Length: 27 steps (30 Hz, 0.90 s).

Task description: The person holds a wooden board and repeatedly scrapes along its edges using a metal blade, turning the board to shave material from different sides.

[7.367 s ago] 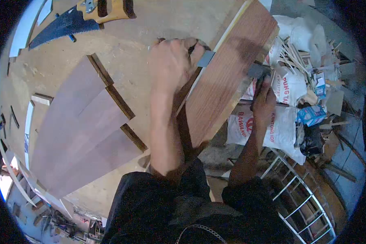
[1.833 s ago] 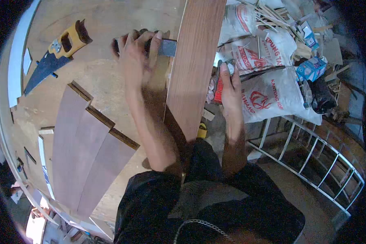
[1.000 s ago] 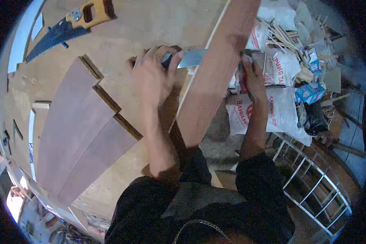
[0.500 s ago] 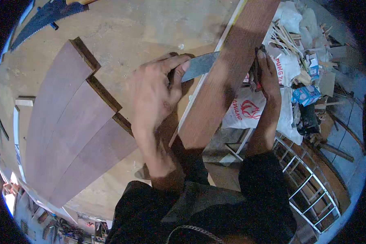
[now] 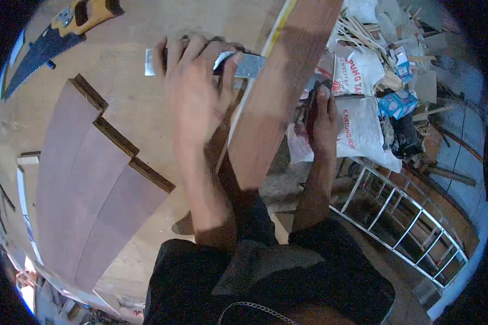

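Observation:
My left hand (image 5: 195, 89) is closed around a flat grey metal strip (image 5: 249, 66). One end pokes out left of my fingers; the other reaches the pale edge of a long brown wood-grain board (image 5: 274, 111). Its middle is hidden by my fingers. The board slants away from my body. Beyond its right side, my right hand (image 5: 325, 116) has its fingers bent around a dark object (image 5: 310, 105), too shadowed to name. A thin yellow stripe runs along the board's upper left edge.
On the pale worktop (image 5: 146, 27) lie a handsaw (image 5: 40, 51) with an orange-yellow handle and a curved panel (image 5: 87, 179) with a stepped edge. To the right are printed white sacks (image 5: 358, 122), wood offcuts (image 5: 358, 35), a blue box (image 5: 397, 104) and a white metal ladder (image 5: 390, 203).
The view has shifted, showing more of the saw. My left hand has turned, and the metal strip now sticks out on both sides. My right hand has moved nearer my body along the board.

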Tool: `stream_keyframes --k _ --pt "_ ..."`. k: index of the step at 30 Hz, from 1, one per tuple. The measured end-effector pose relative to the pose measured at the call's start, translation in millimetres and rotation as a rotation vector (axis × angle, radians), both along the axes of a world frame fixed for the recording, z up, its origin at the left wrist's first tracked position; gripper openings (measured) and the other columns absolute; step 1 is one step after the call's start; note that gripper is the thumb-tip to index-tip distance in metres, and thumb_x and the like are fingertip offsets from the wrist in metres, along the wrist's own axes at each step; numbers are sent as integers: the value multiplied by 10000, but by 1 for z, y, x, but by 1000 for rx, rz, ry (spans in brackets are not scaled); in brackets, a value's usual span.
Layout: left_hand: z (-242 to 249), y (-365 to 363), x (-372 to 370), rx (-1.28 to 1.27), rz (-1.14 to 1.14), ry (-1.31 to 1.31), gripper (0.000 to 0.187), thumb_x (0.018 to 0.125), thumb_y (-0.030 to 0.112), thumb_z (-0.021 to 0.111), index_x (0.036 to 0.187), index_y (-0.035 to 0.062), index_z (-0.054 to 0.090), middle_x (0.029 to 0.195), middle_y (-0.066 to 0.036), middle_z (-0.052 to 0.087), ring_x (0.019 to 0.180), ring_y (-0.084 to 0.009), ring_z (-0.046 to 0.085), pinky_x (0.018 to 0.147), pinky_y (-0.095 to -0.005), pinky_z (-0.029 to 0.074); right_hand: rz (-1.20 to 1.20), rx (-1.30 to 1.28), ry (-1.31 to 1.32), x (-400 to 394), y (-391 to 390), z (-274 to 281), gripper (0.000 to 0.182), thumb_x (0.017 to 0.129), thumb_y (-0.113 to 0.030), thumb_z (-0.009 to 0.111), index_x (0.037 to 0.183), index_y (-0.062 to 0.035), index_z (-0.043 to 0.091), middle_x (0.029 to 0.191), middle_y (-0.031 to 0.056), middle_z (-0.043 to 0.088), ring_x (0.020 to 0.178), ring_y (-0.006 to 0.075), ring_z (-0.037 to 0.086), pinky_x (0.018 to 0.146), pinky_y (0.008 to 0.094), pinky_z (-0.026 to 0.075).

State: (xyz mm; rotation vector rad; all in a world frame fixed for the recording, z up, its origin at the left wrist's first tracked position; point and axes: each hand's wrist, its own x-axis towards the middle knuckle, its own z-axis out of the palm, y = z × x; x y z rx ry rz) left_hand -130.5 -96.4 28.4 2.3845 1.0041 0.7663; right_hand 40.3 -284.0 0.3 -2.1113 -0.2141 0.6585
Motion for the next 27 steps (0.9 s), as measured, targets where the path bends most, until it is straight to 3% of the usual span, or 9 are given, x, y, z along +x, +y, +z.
stream_keyframes --k 2,4,6,7,10,14,21,24,27 --pt "9 -2 5 -42 52 51 213 884 296 629 974 118 702 985 -86 646 1027 -313 543 1072 -476 259 -43 -144 -52 2 -10 -8 533 994 -467 492 1283 -21 525 944 93 613 798 170 593 699 286 462" --pt "3 2 5 -32 25 46 221 893 317 622 950 123 711 974 -88 655 1034 -299 544 1071 -474 259 -49 116 121 -5 -3 -3 468 964 -491 537 1119 -52 579 794 28 571 664 114 528 581 263 436" --pt "-3 2 8 82 72 80 211 896 317 622 945 135 715 1036 -82 672 1073 -291 549 1093 -472 245 -62 62 221 -3 -8 -9 541 952 -505 549 1236 -44 561 912 52 594 795 126 545 704 292 450" --pt "-4 0 11 143 109 80 194 894 311 629 935 144 719 1115 -87 675 1122 -294 545 1116 -469 228 -39 61 -40 -7 -6 -18 498 969 -490 526 1182 -40 551 821 41 576 646 113 522 564 285 422" --pt "-3 3 13 70 42 75 194 886 307 640 958 146 722 1162 -110 665 1152 -318 533 1133 -474 213 -102 82 96 -34 -2 7 466 1003 -431 488 1212 -15 524 828 60 572 625 147 561 555 306 468" --pt "-6 2 12 -13 45 91 245 878 283 640 977 71 708 1079 -125 662 1112 -322 530 1138 -481 204 -72 93 103 -32 -17 -14 422 1030 -362 456 1249 -5 509 967 98 574 908 203 535 840 339 434" --pt "4 -11 33 -33 -9 111 280 877 286 593 970 37 681 989 -153 630 1020 -355 524 1116 -501 204 -219 -41 -5 -50 -41 -21 527 1029 -426 421 1310 15 485 1232 159 556 1141 243 491 1009 354 355" --pt "-12 -7 33 116 -25 33 291 880 313 581 913 39 674 931 -146 622 985 -336 534 1071 -480 252 -157 155 48 -40 -39 -24 502 1011 -460 463 1211 -9 560 919 11 547 871 98 504 795 267 420" --pt "9 -19 34 -174 53 141 323 903 355 555 894 55 674 905 -132 626 962 -316 555 993 -453 305 -77 31 -97 -20 -34 -20 467 1012 -432 469 1196 -11 554 947 68 598 863 148 569 782 292 453"
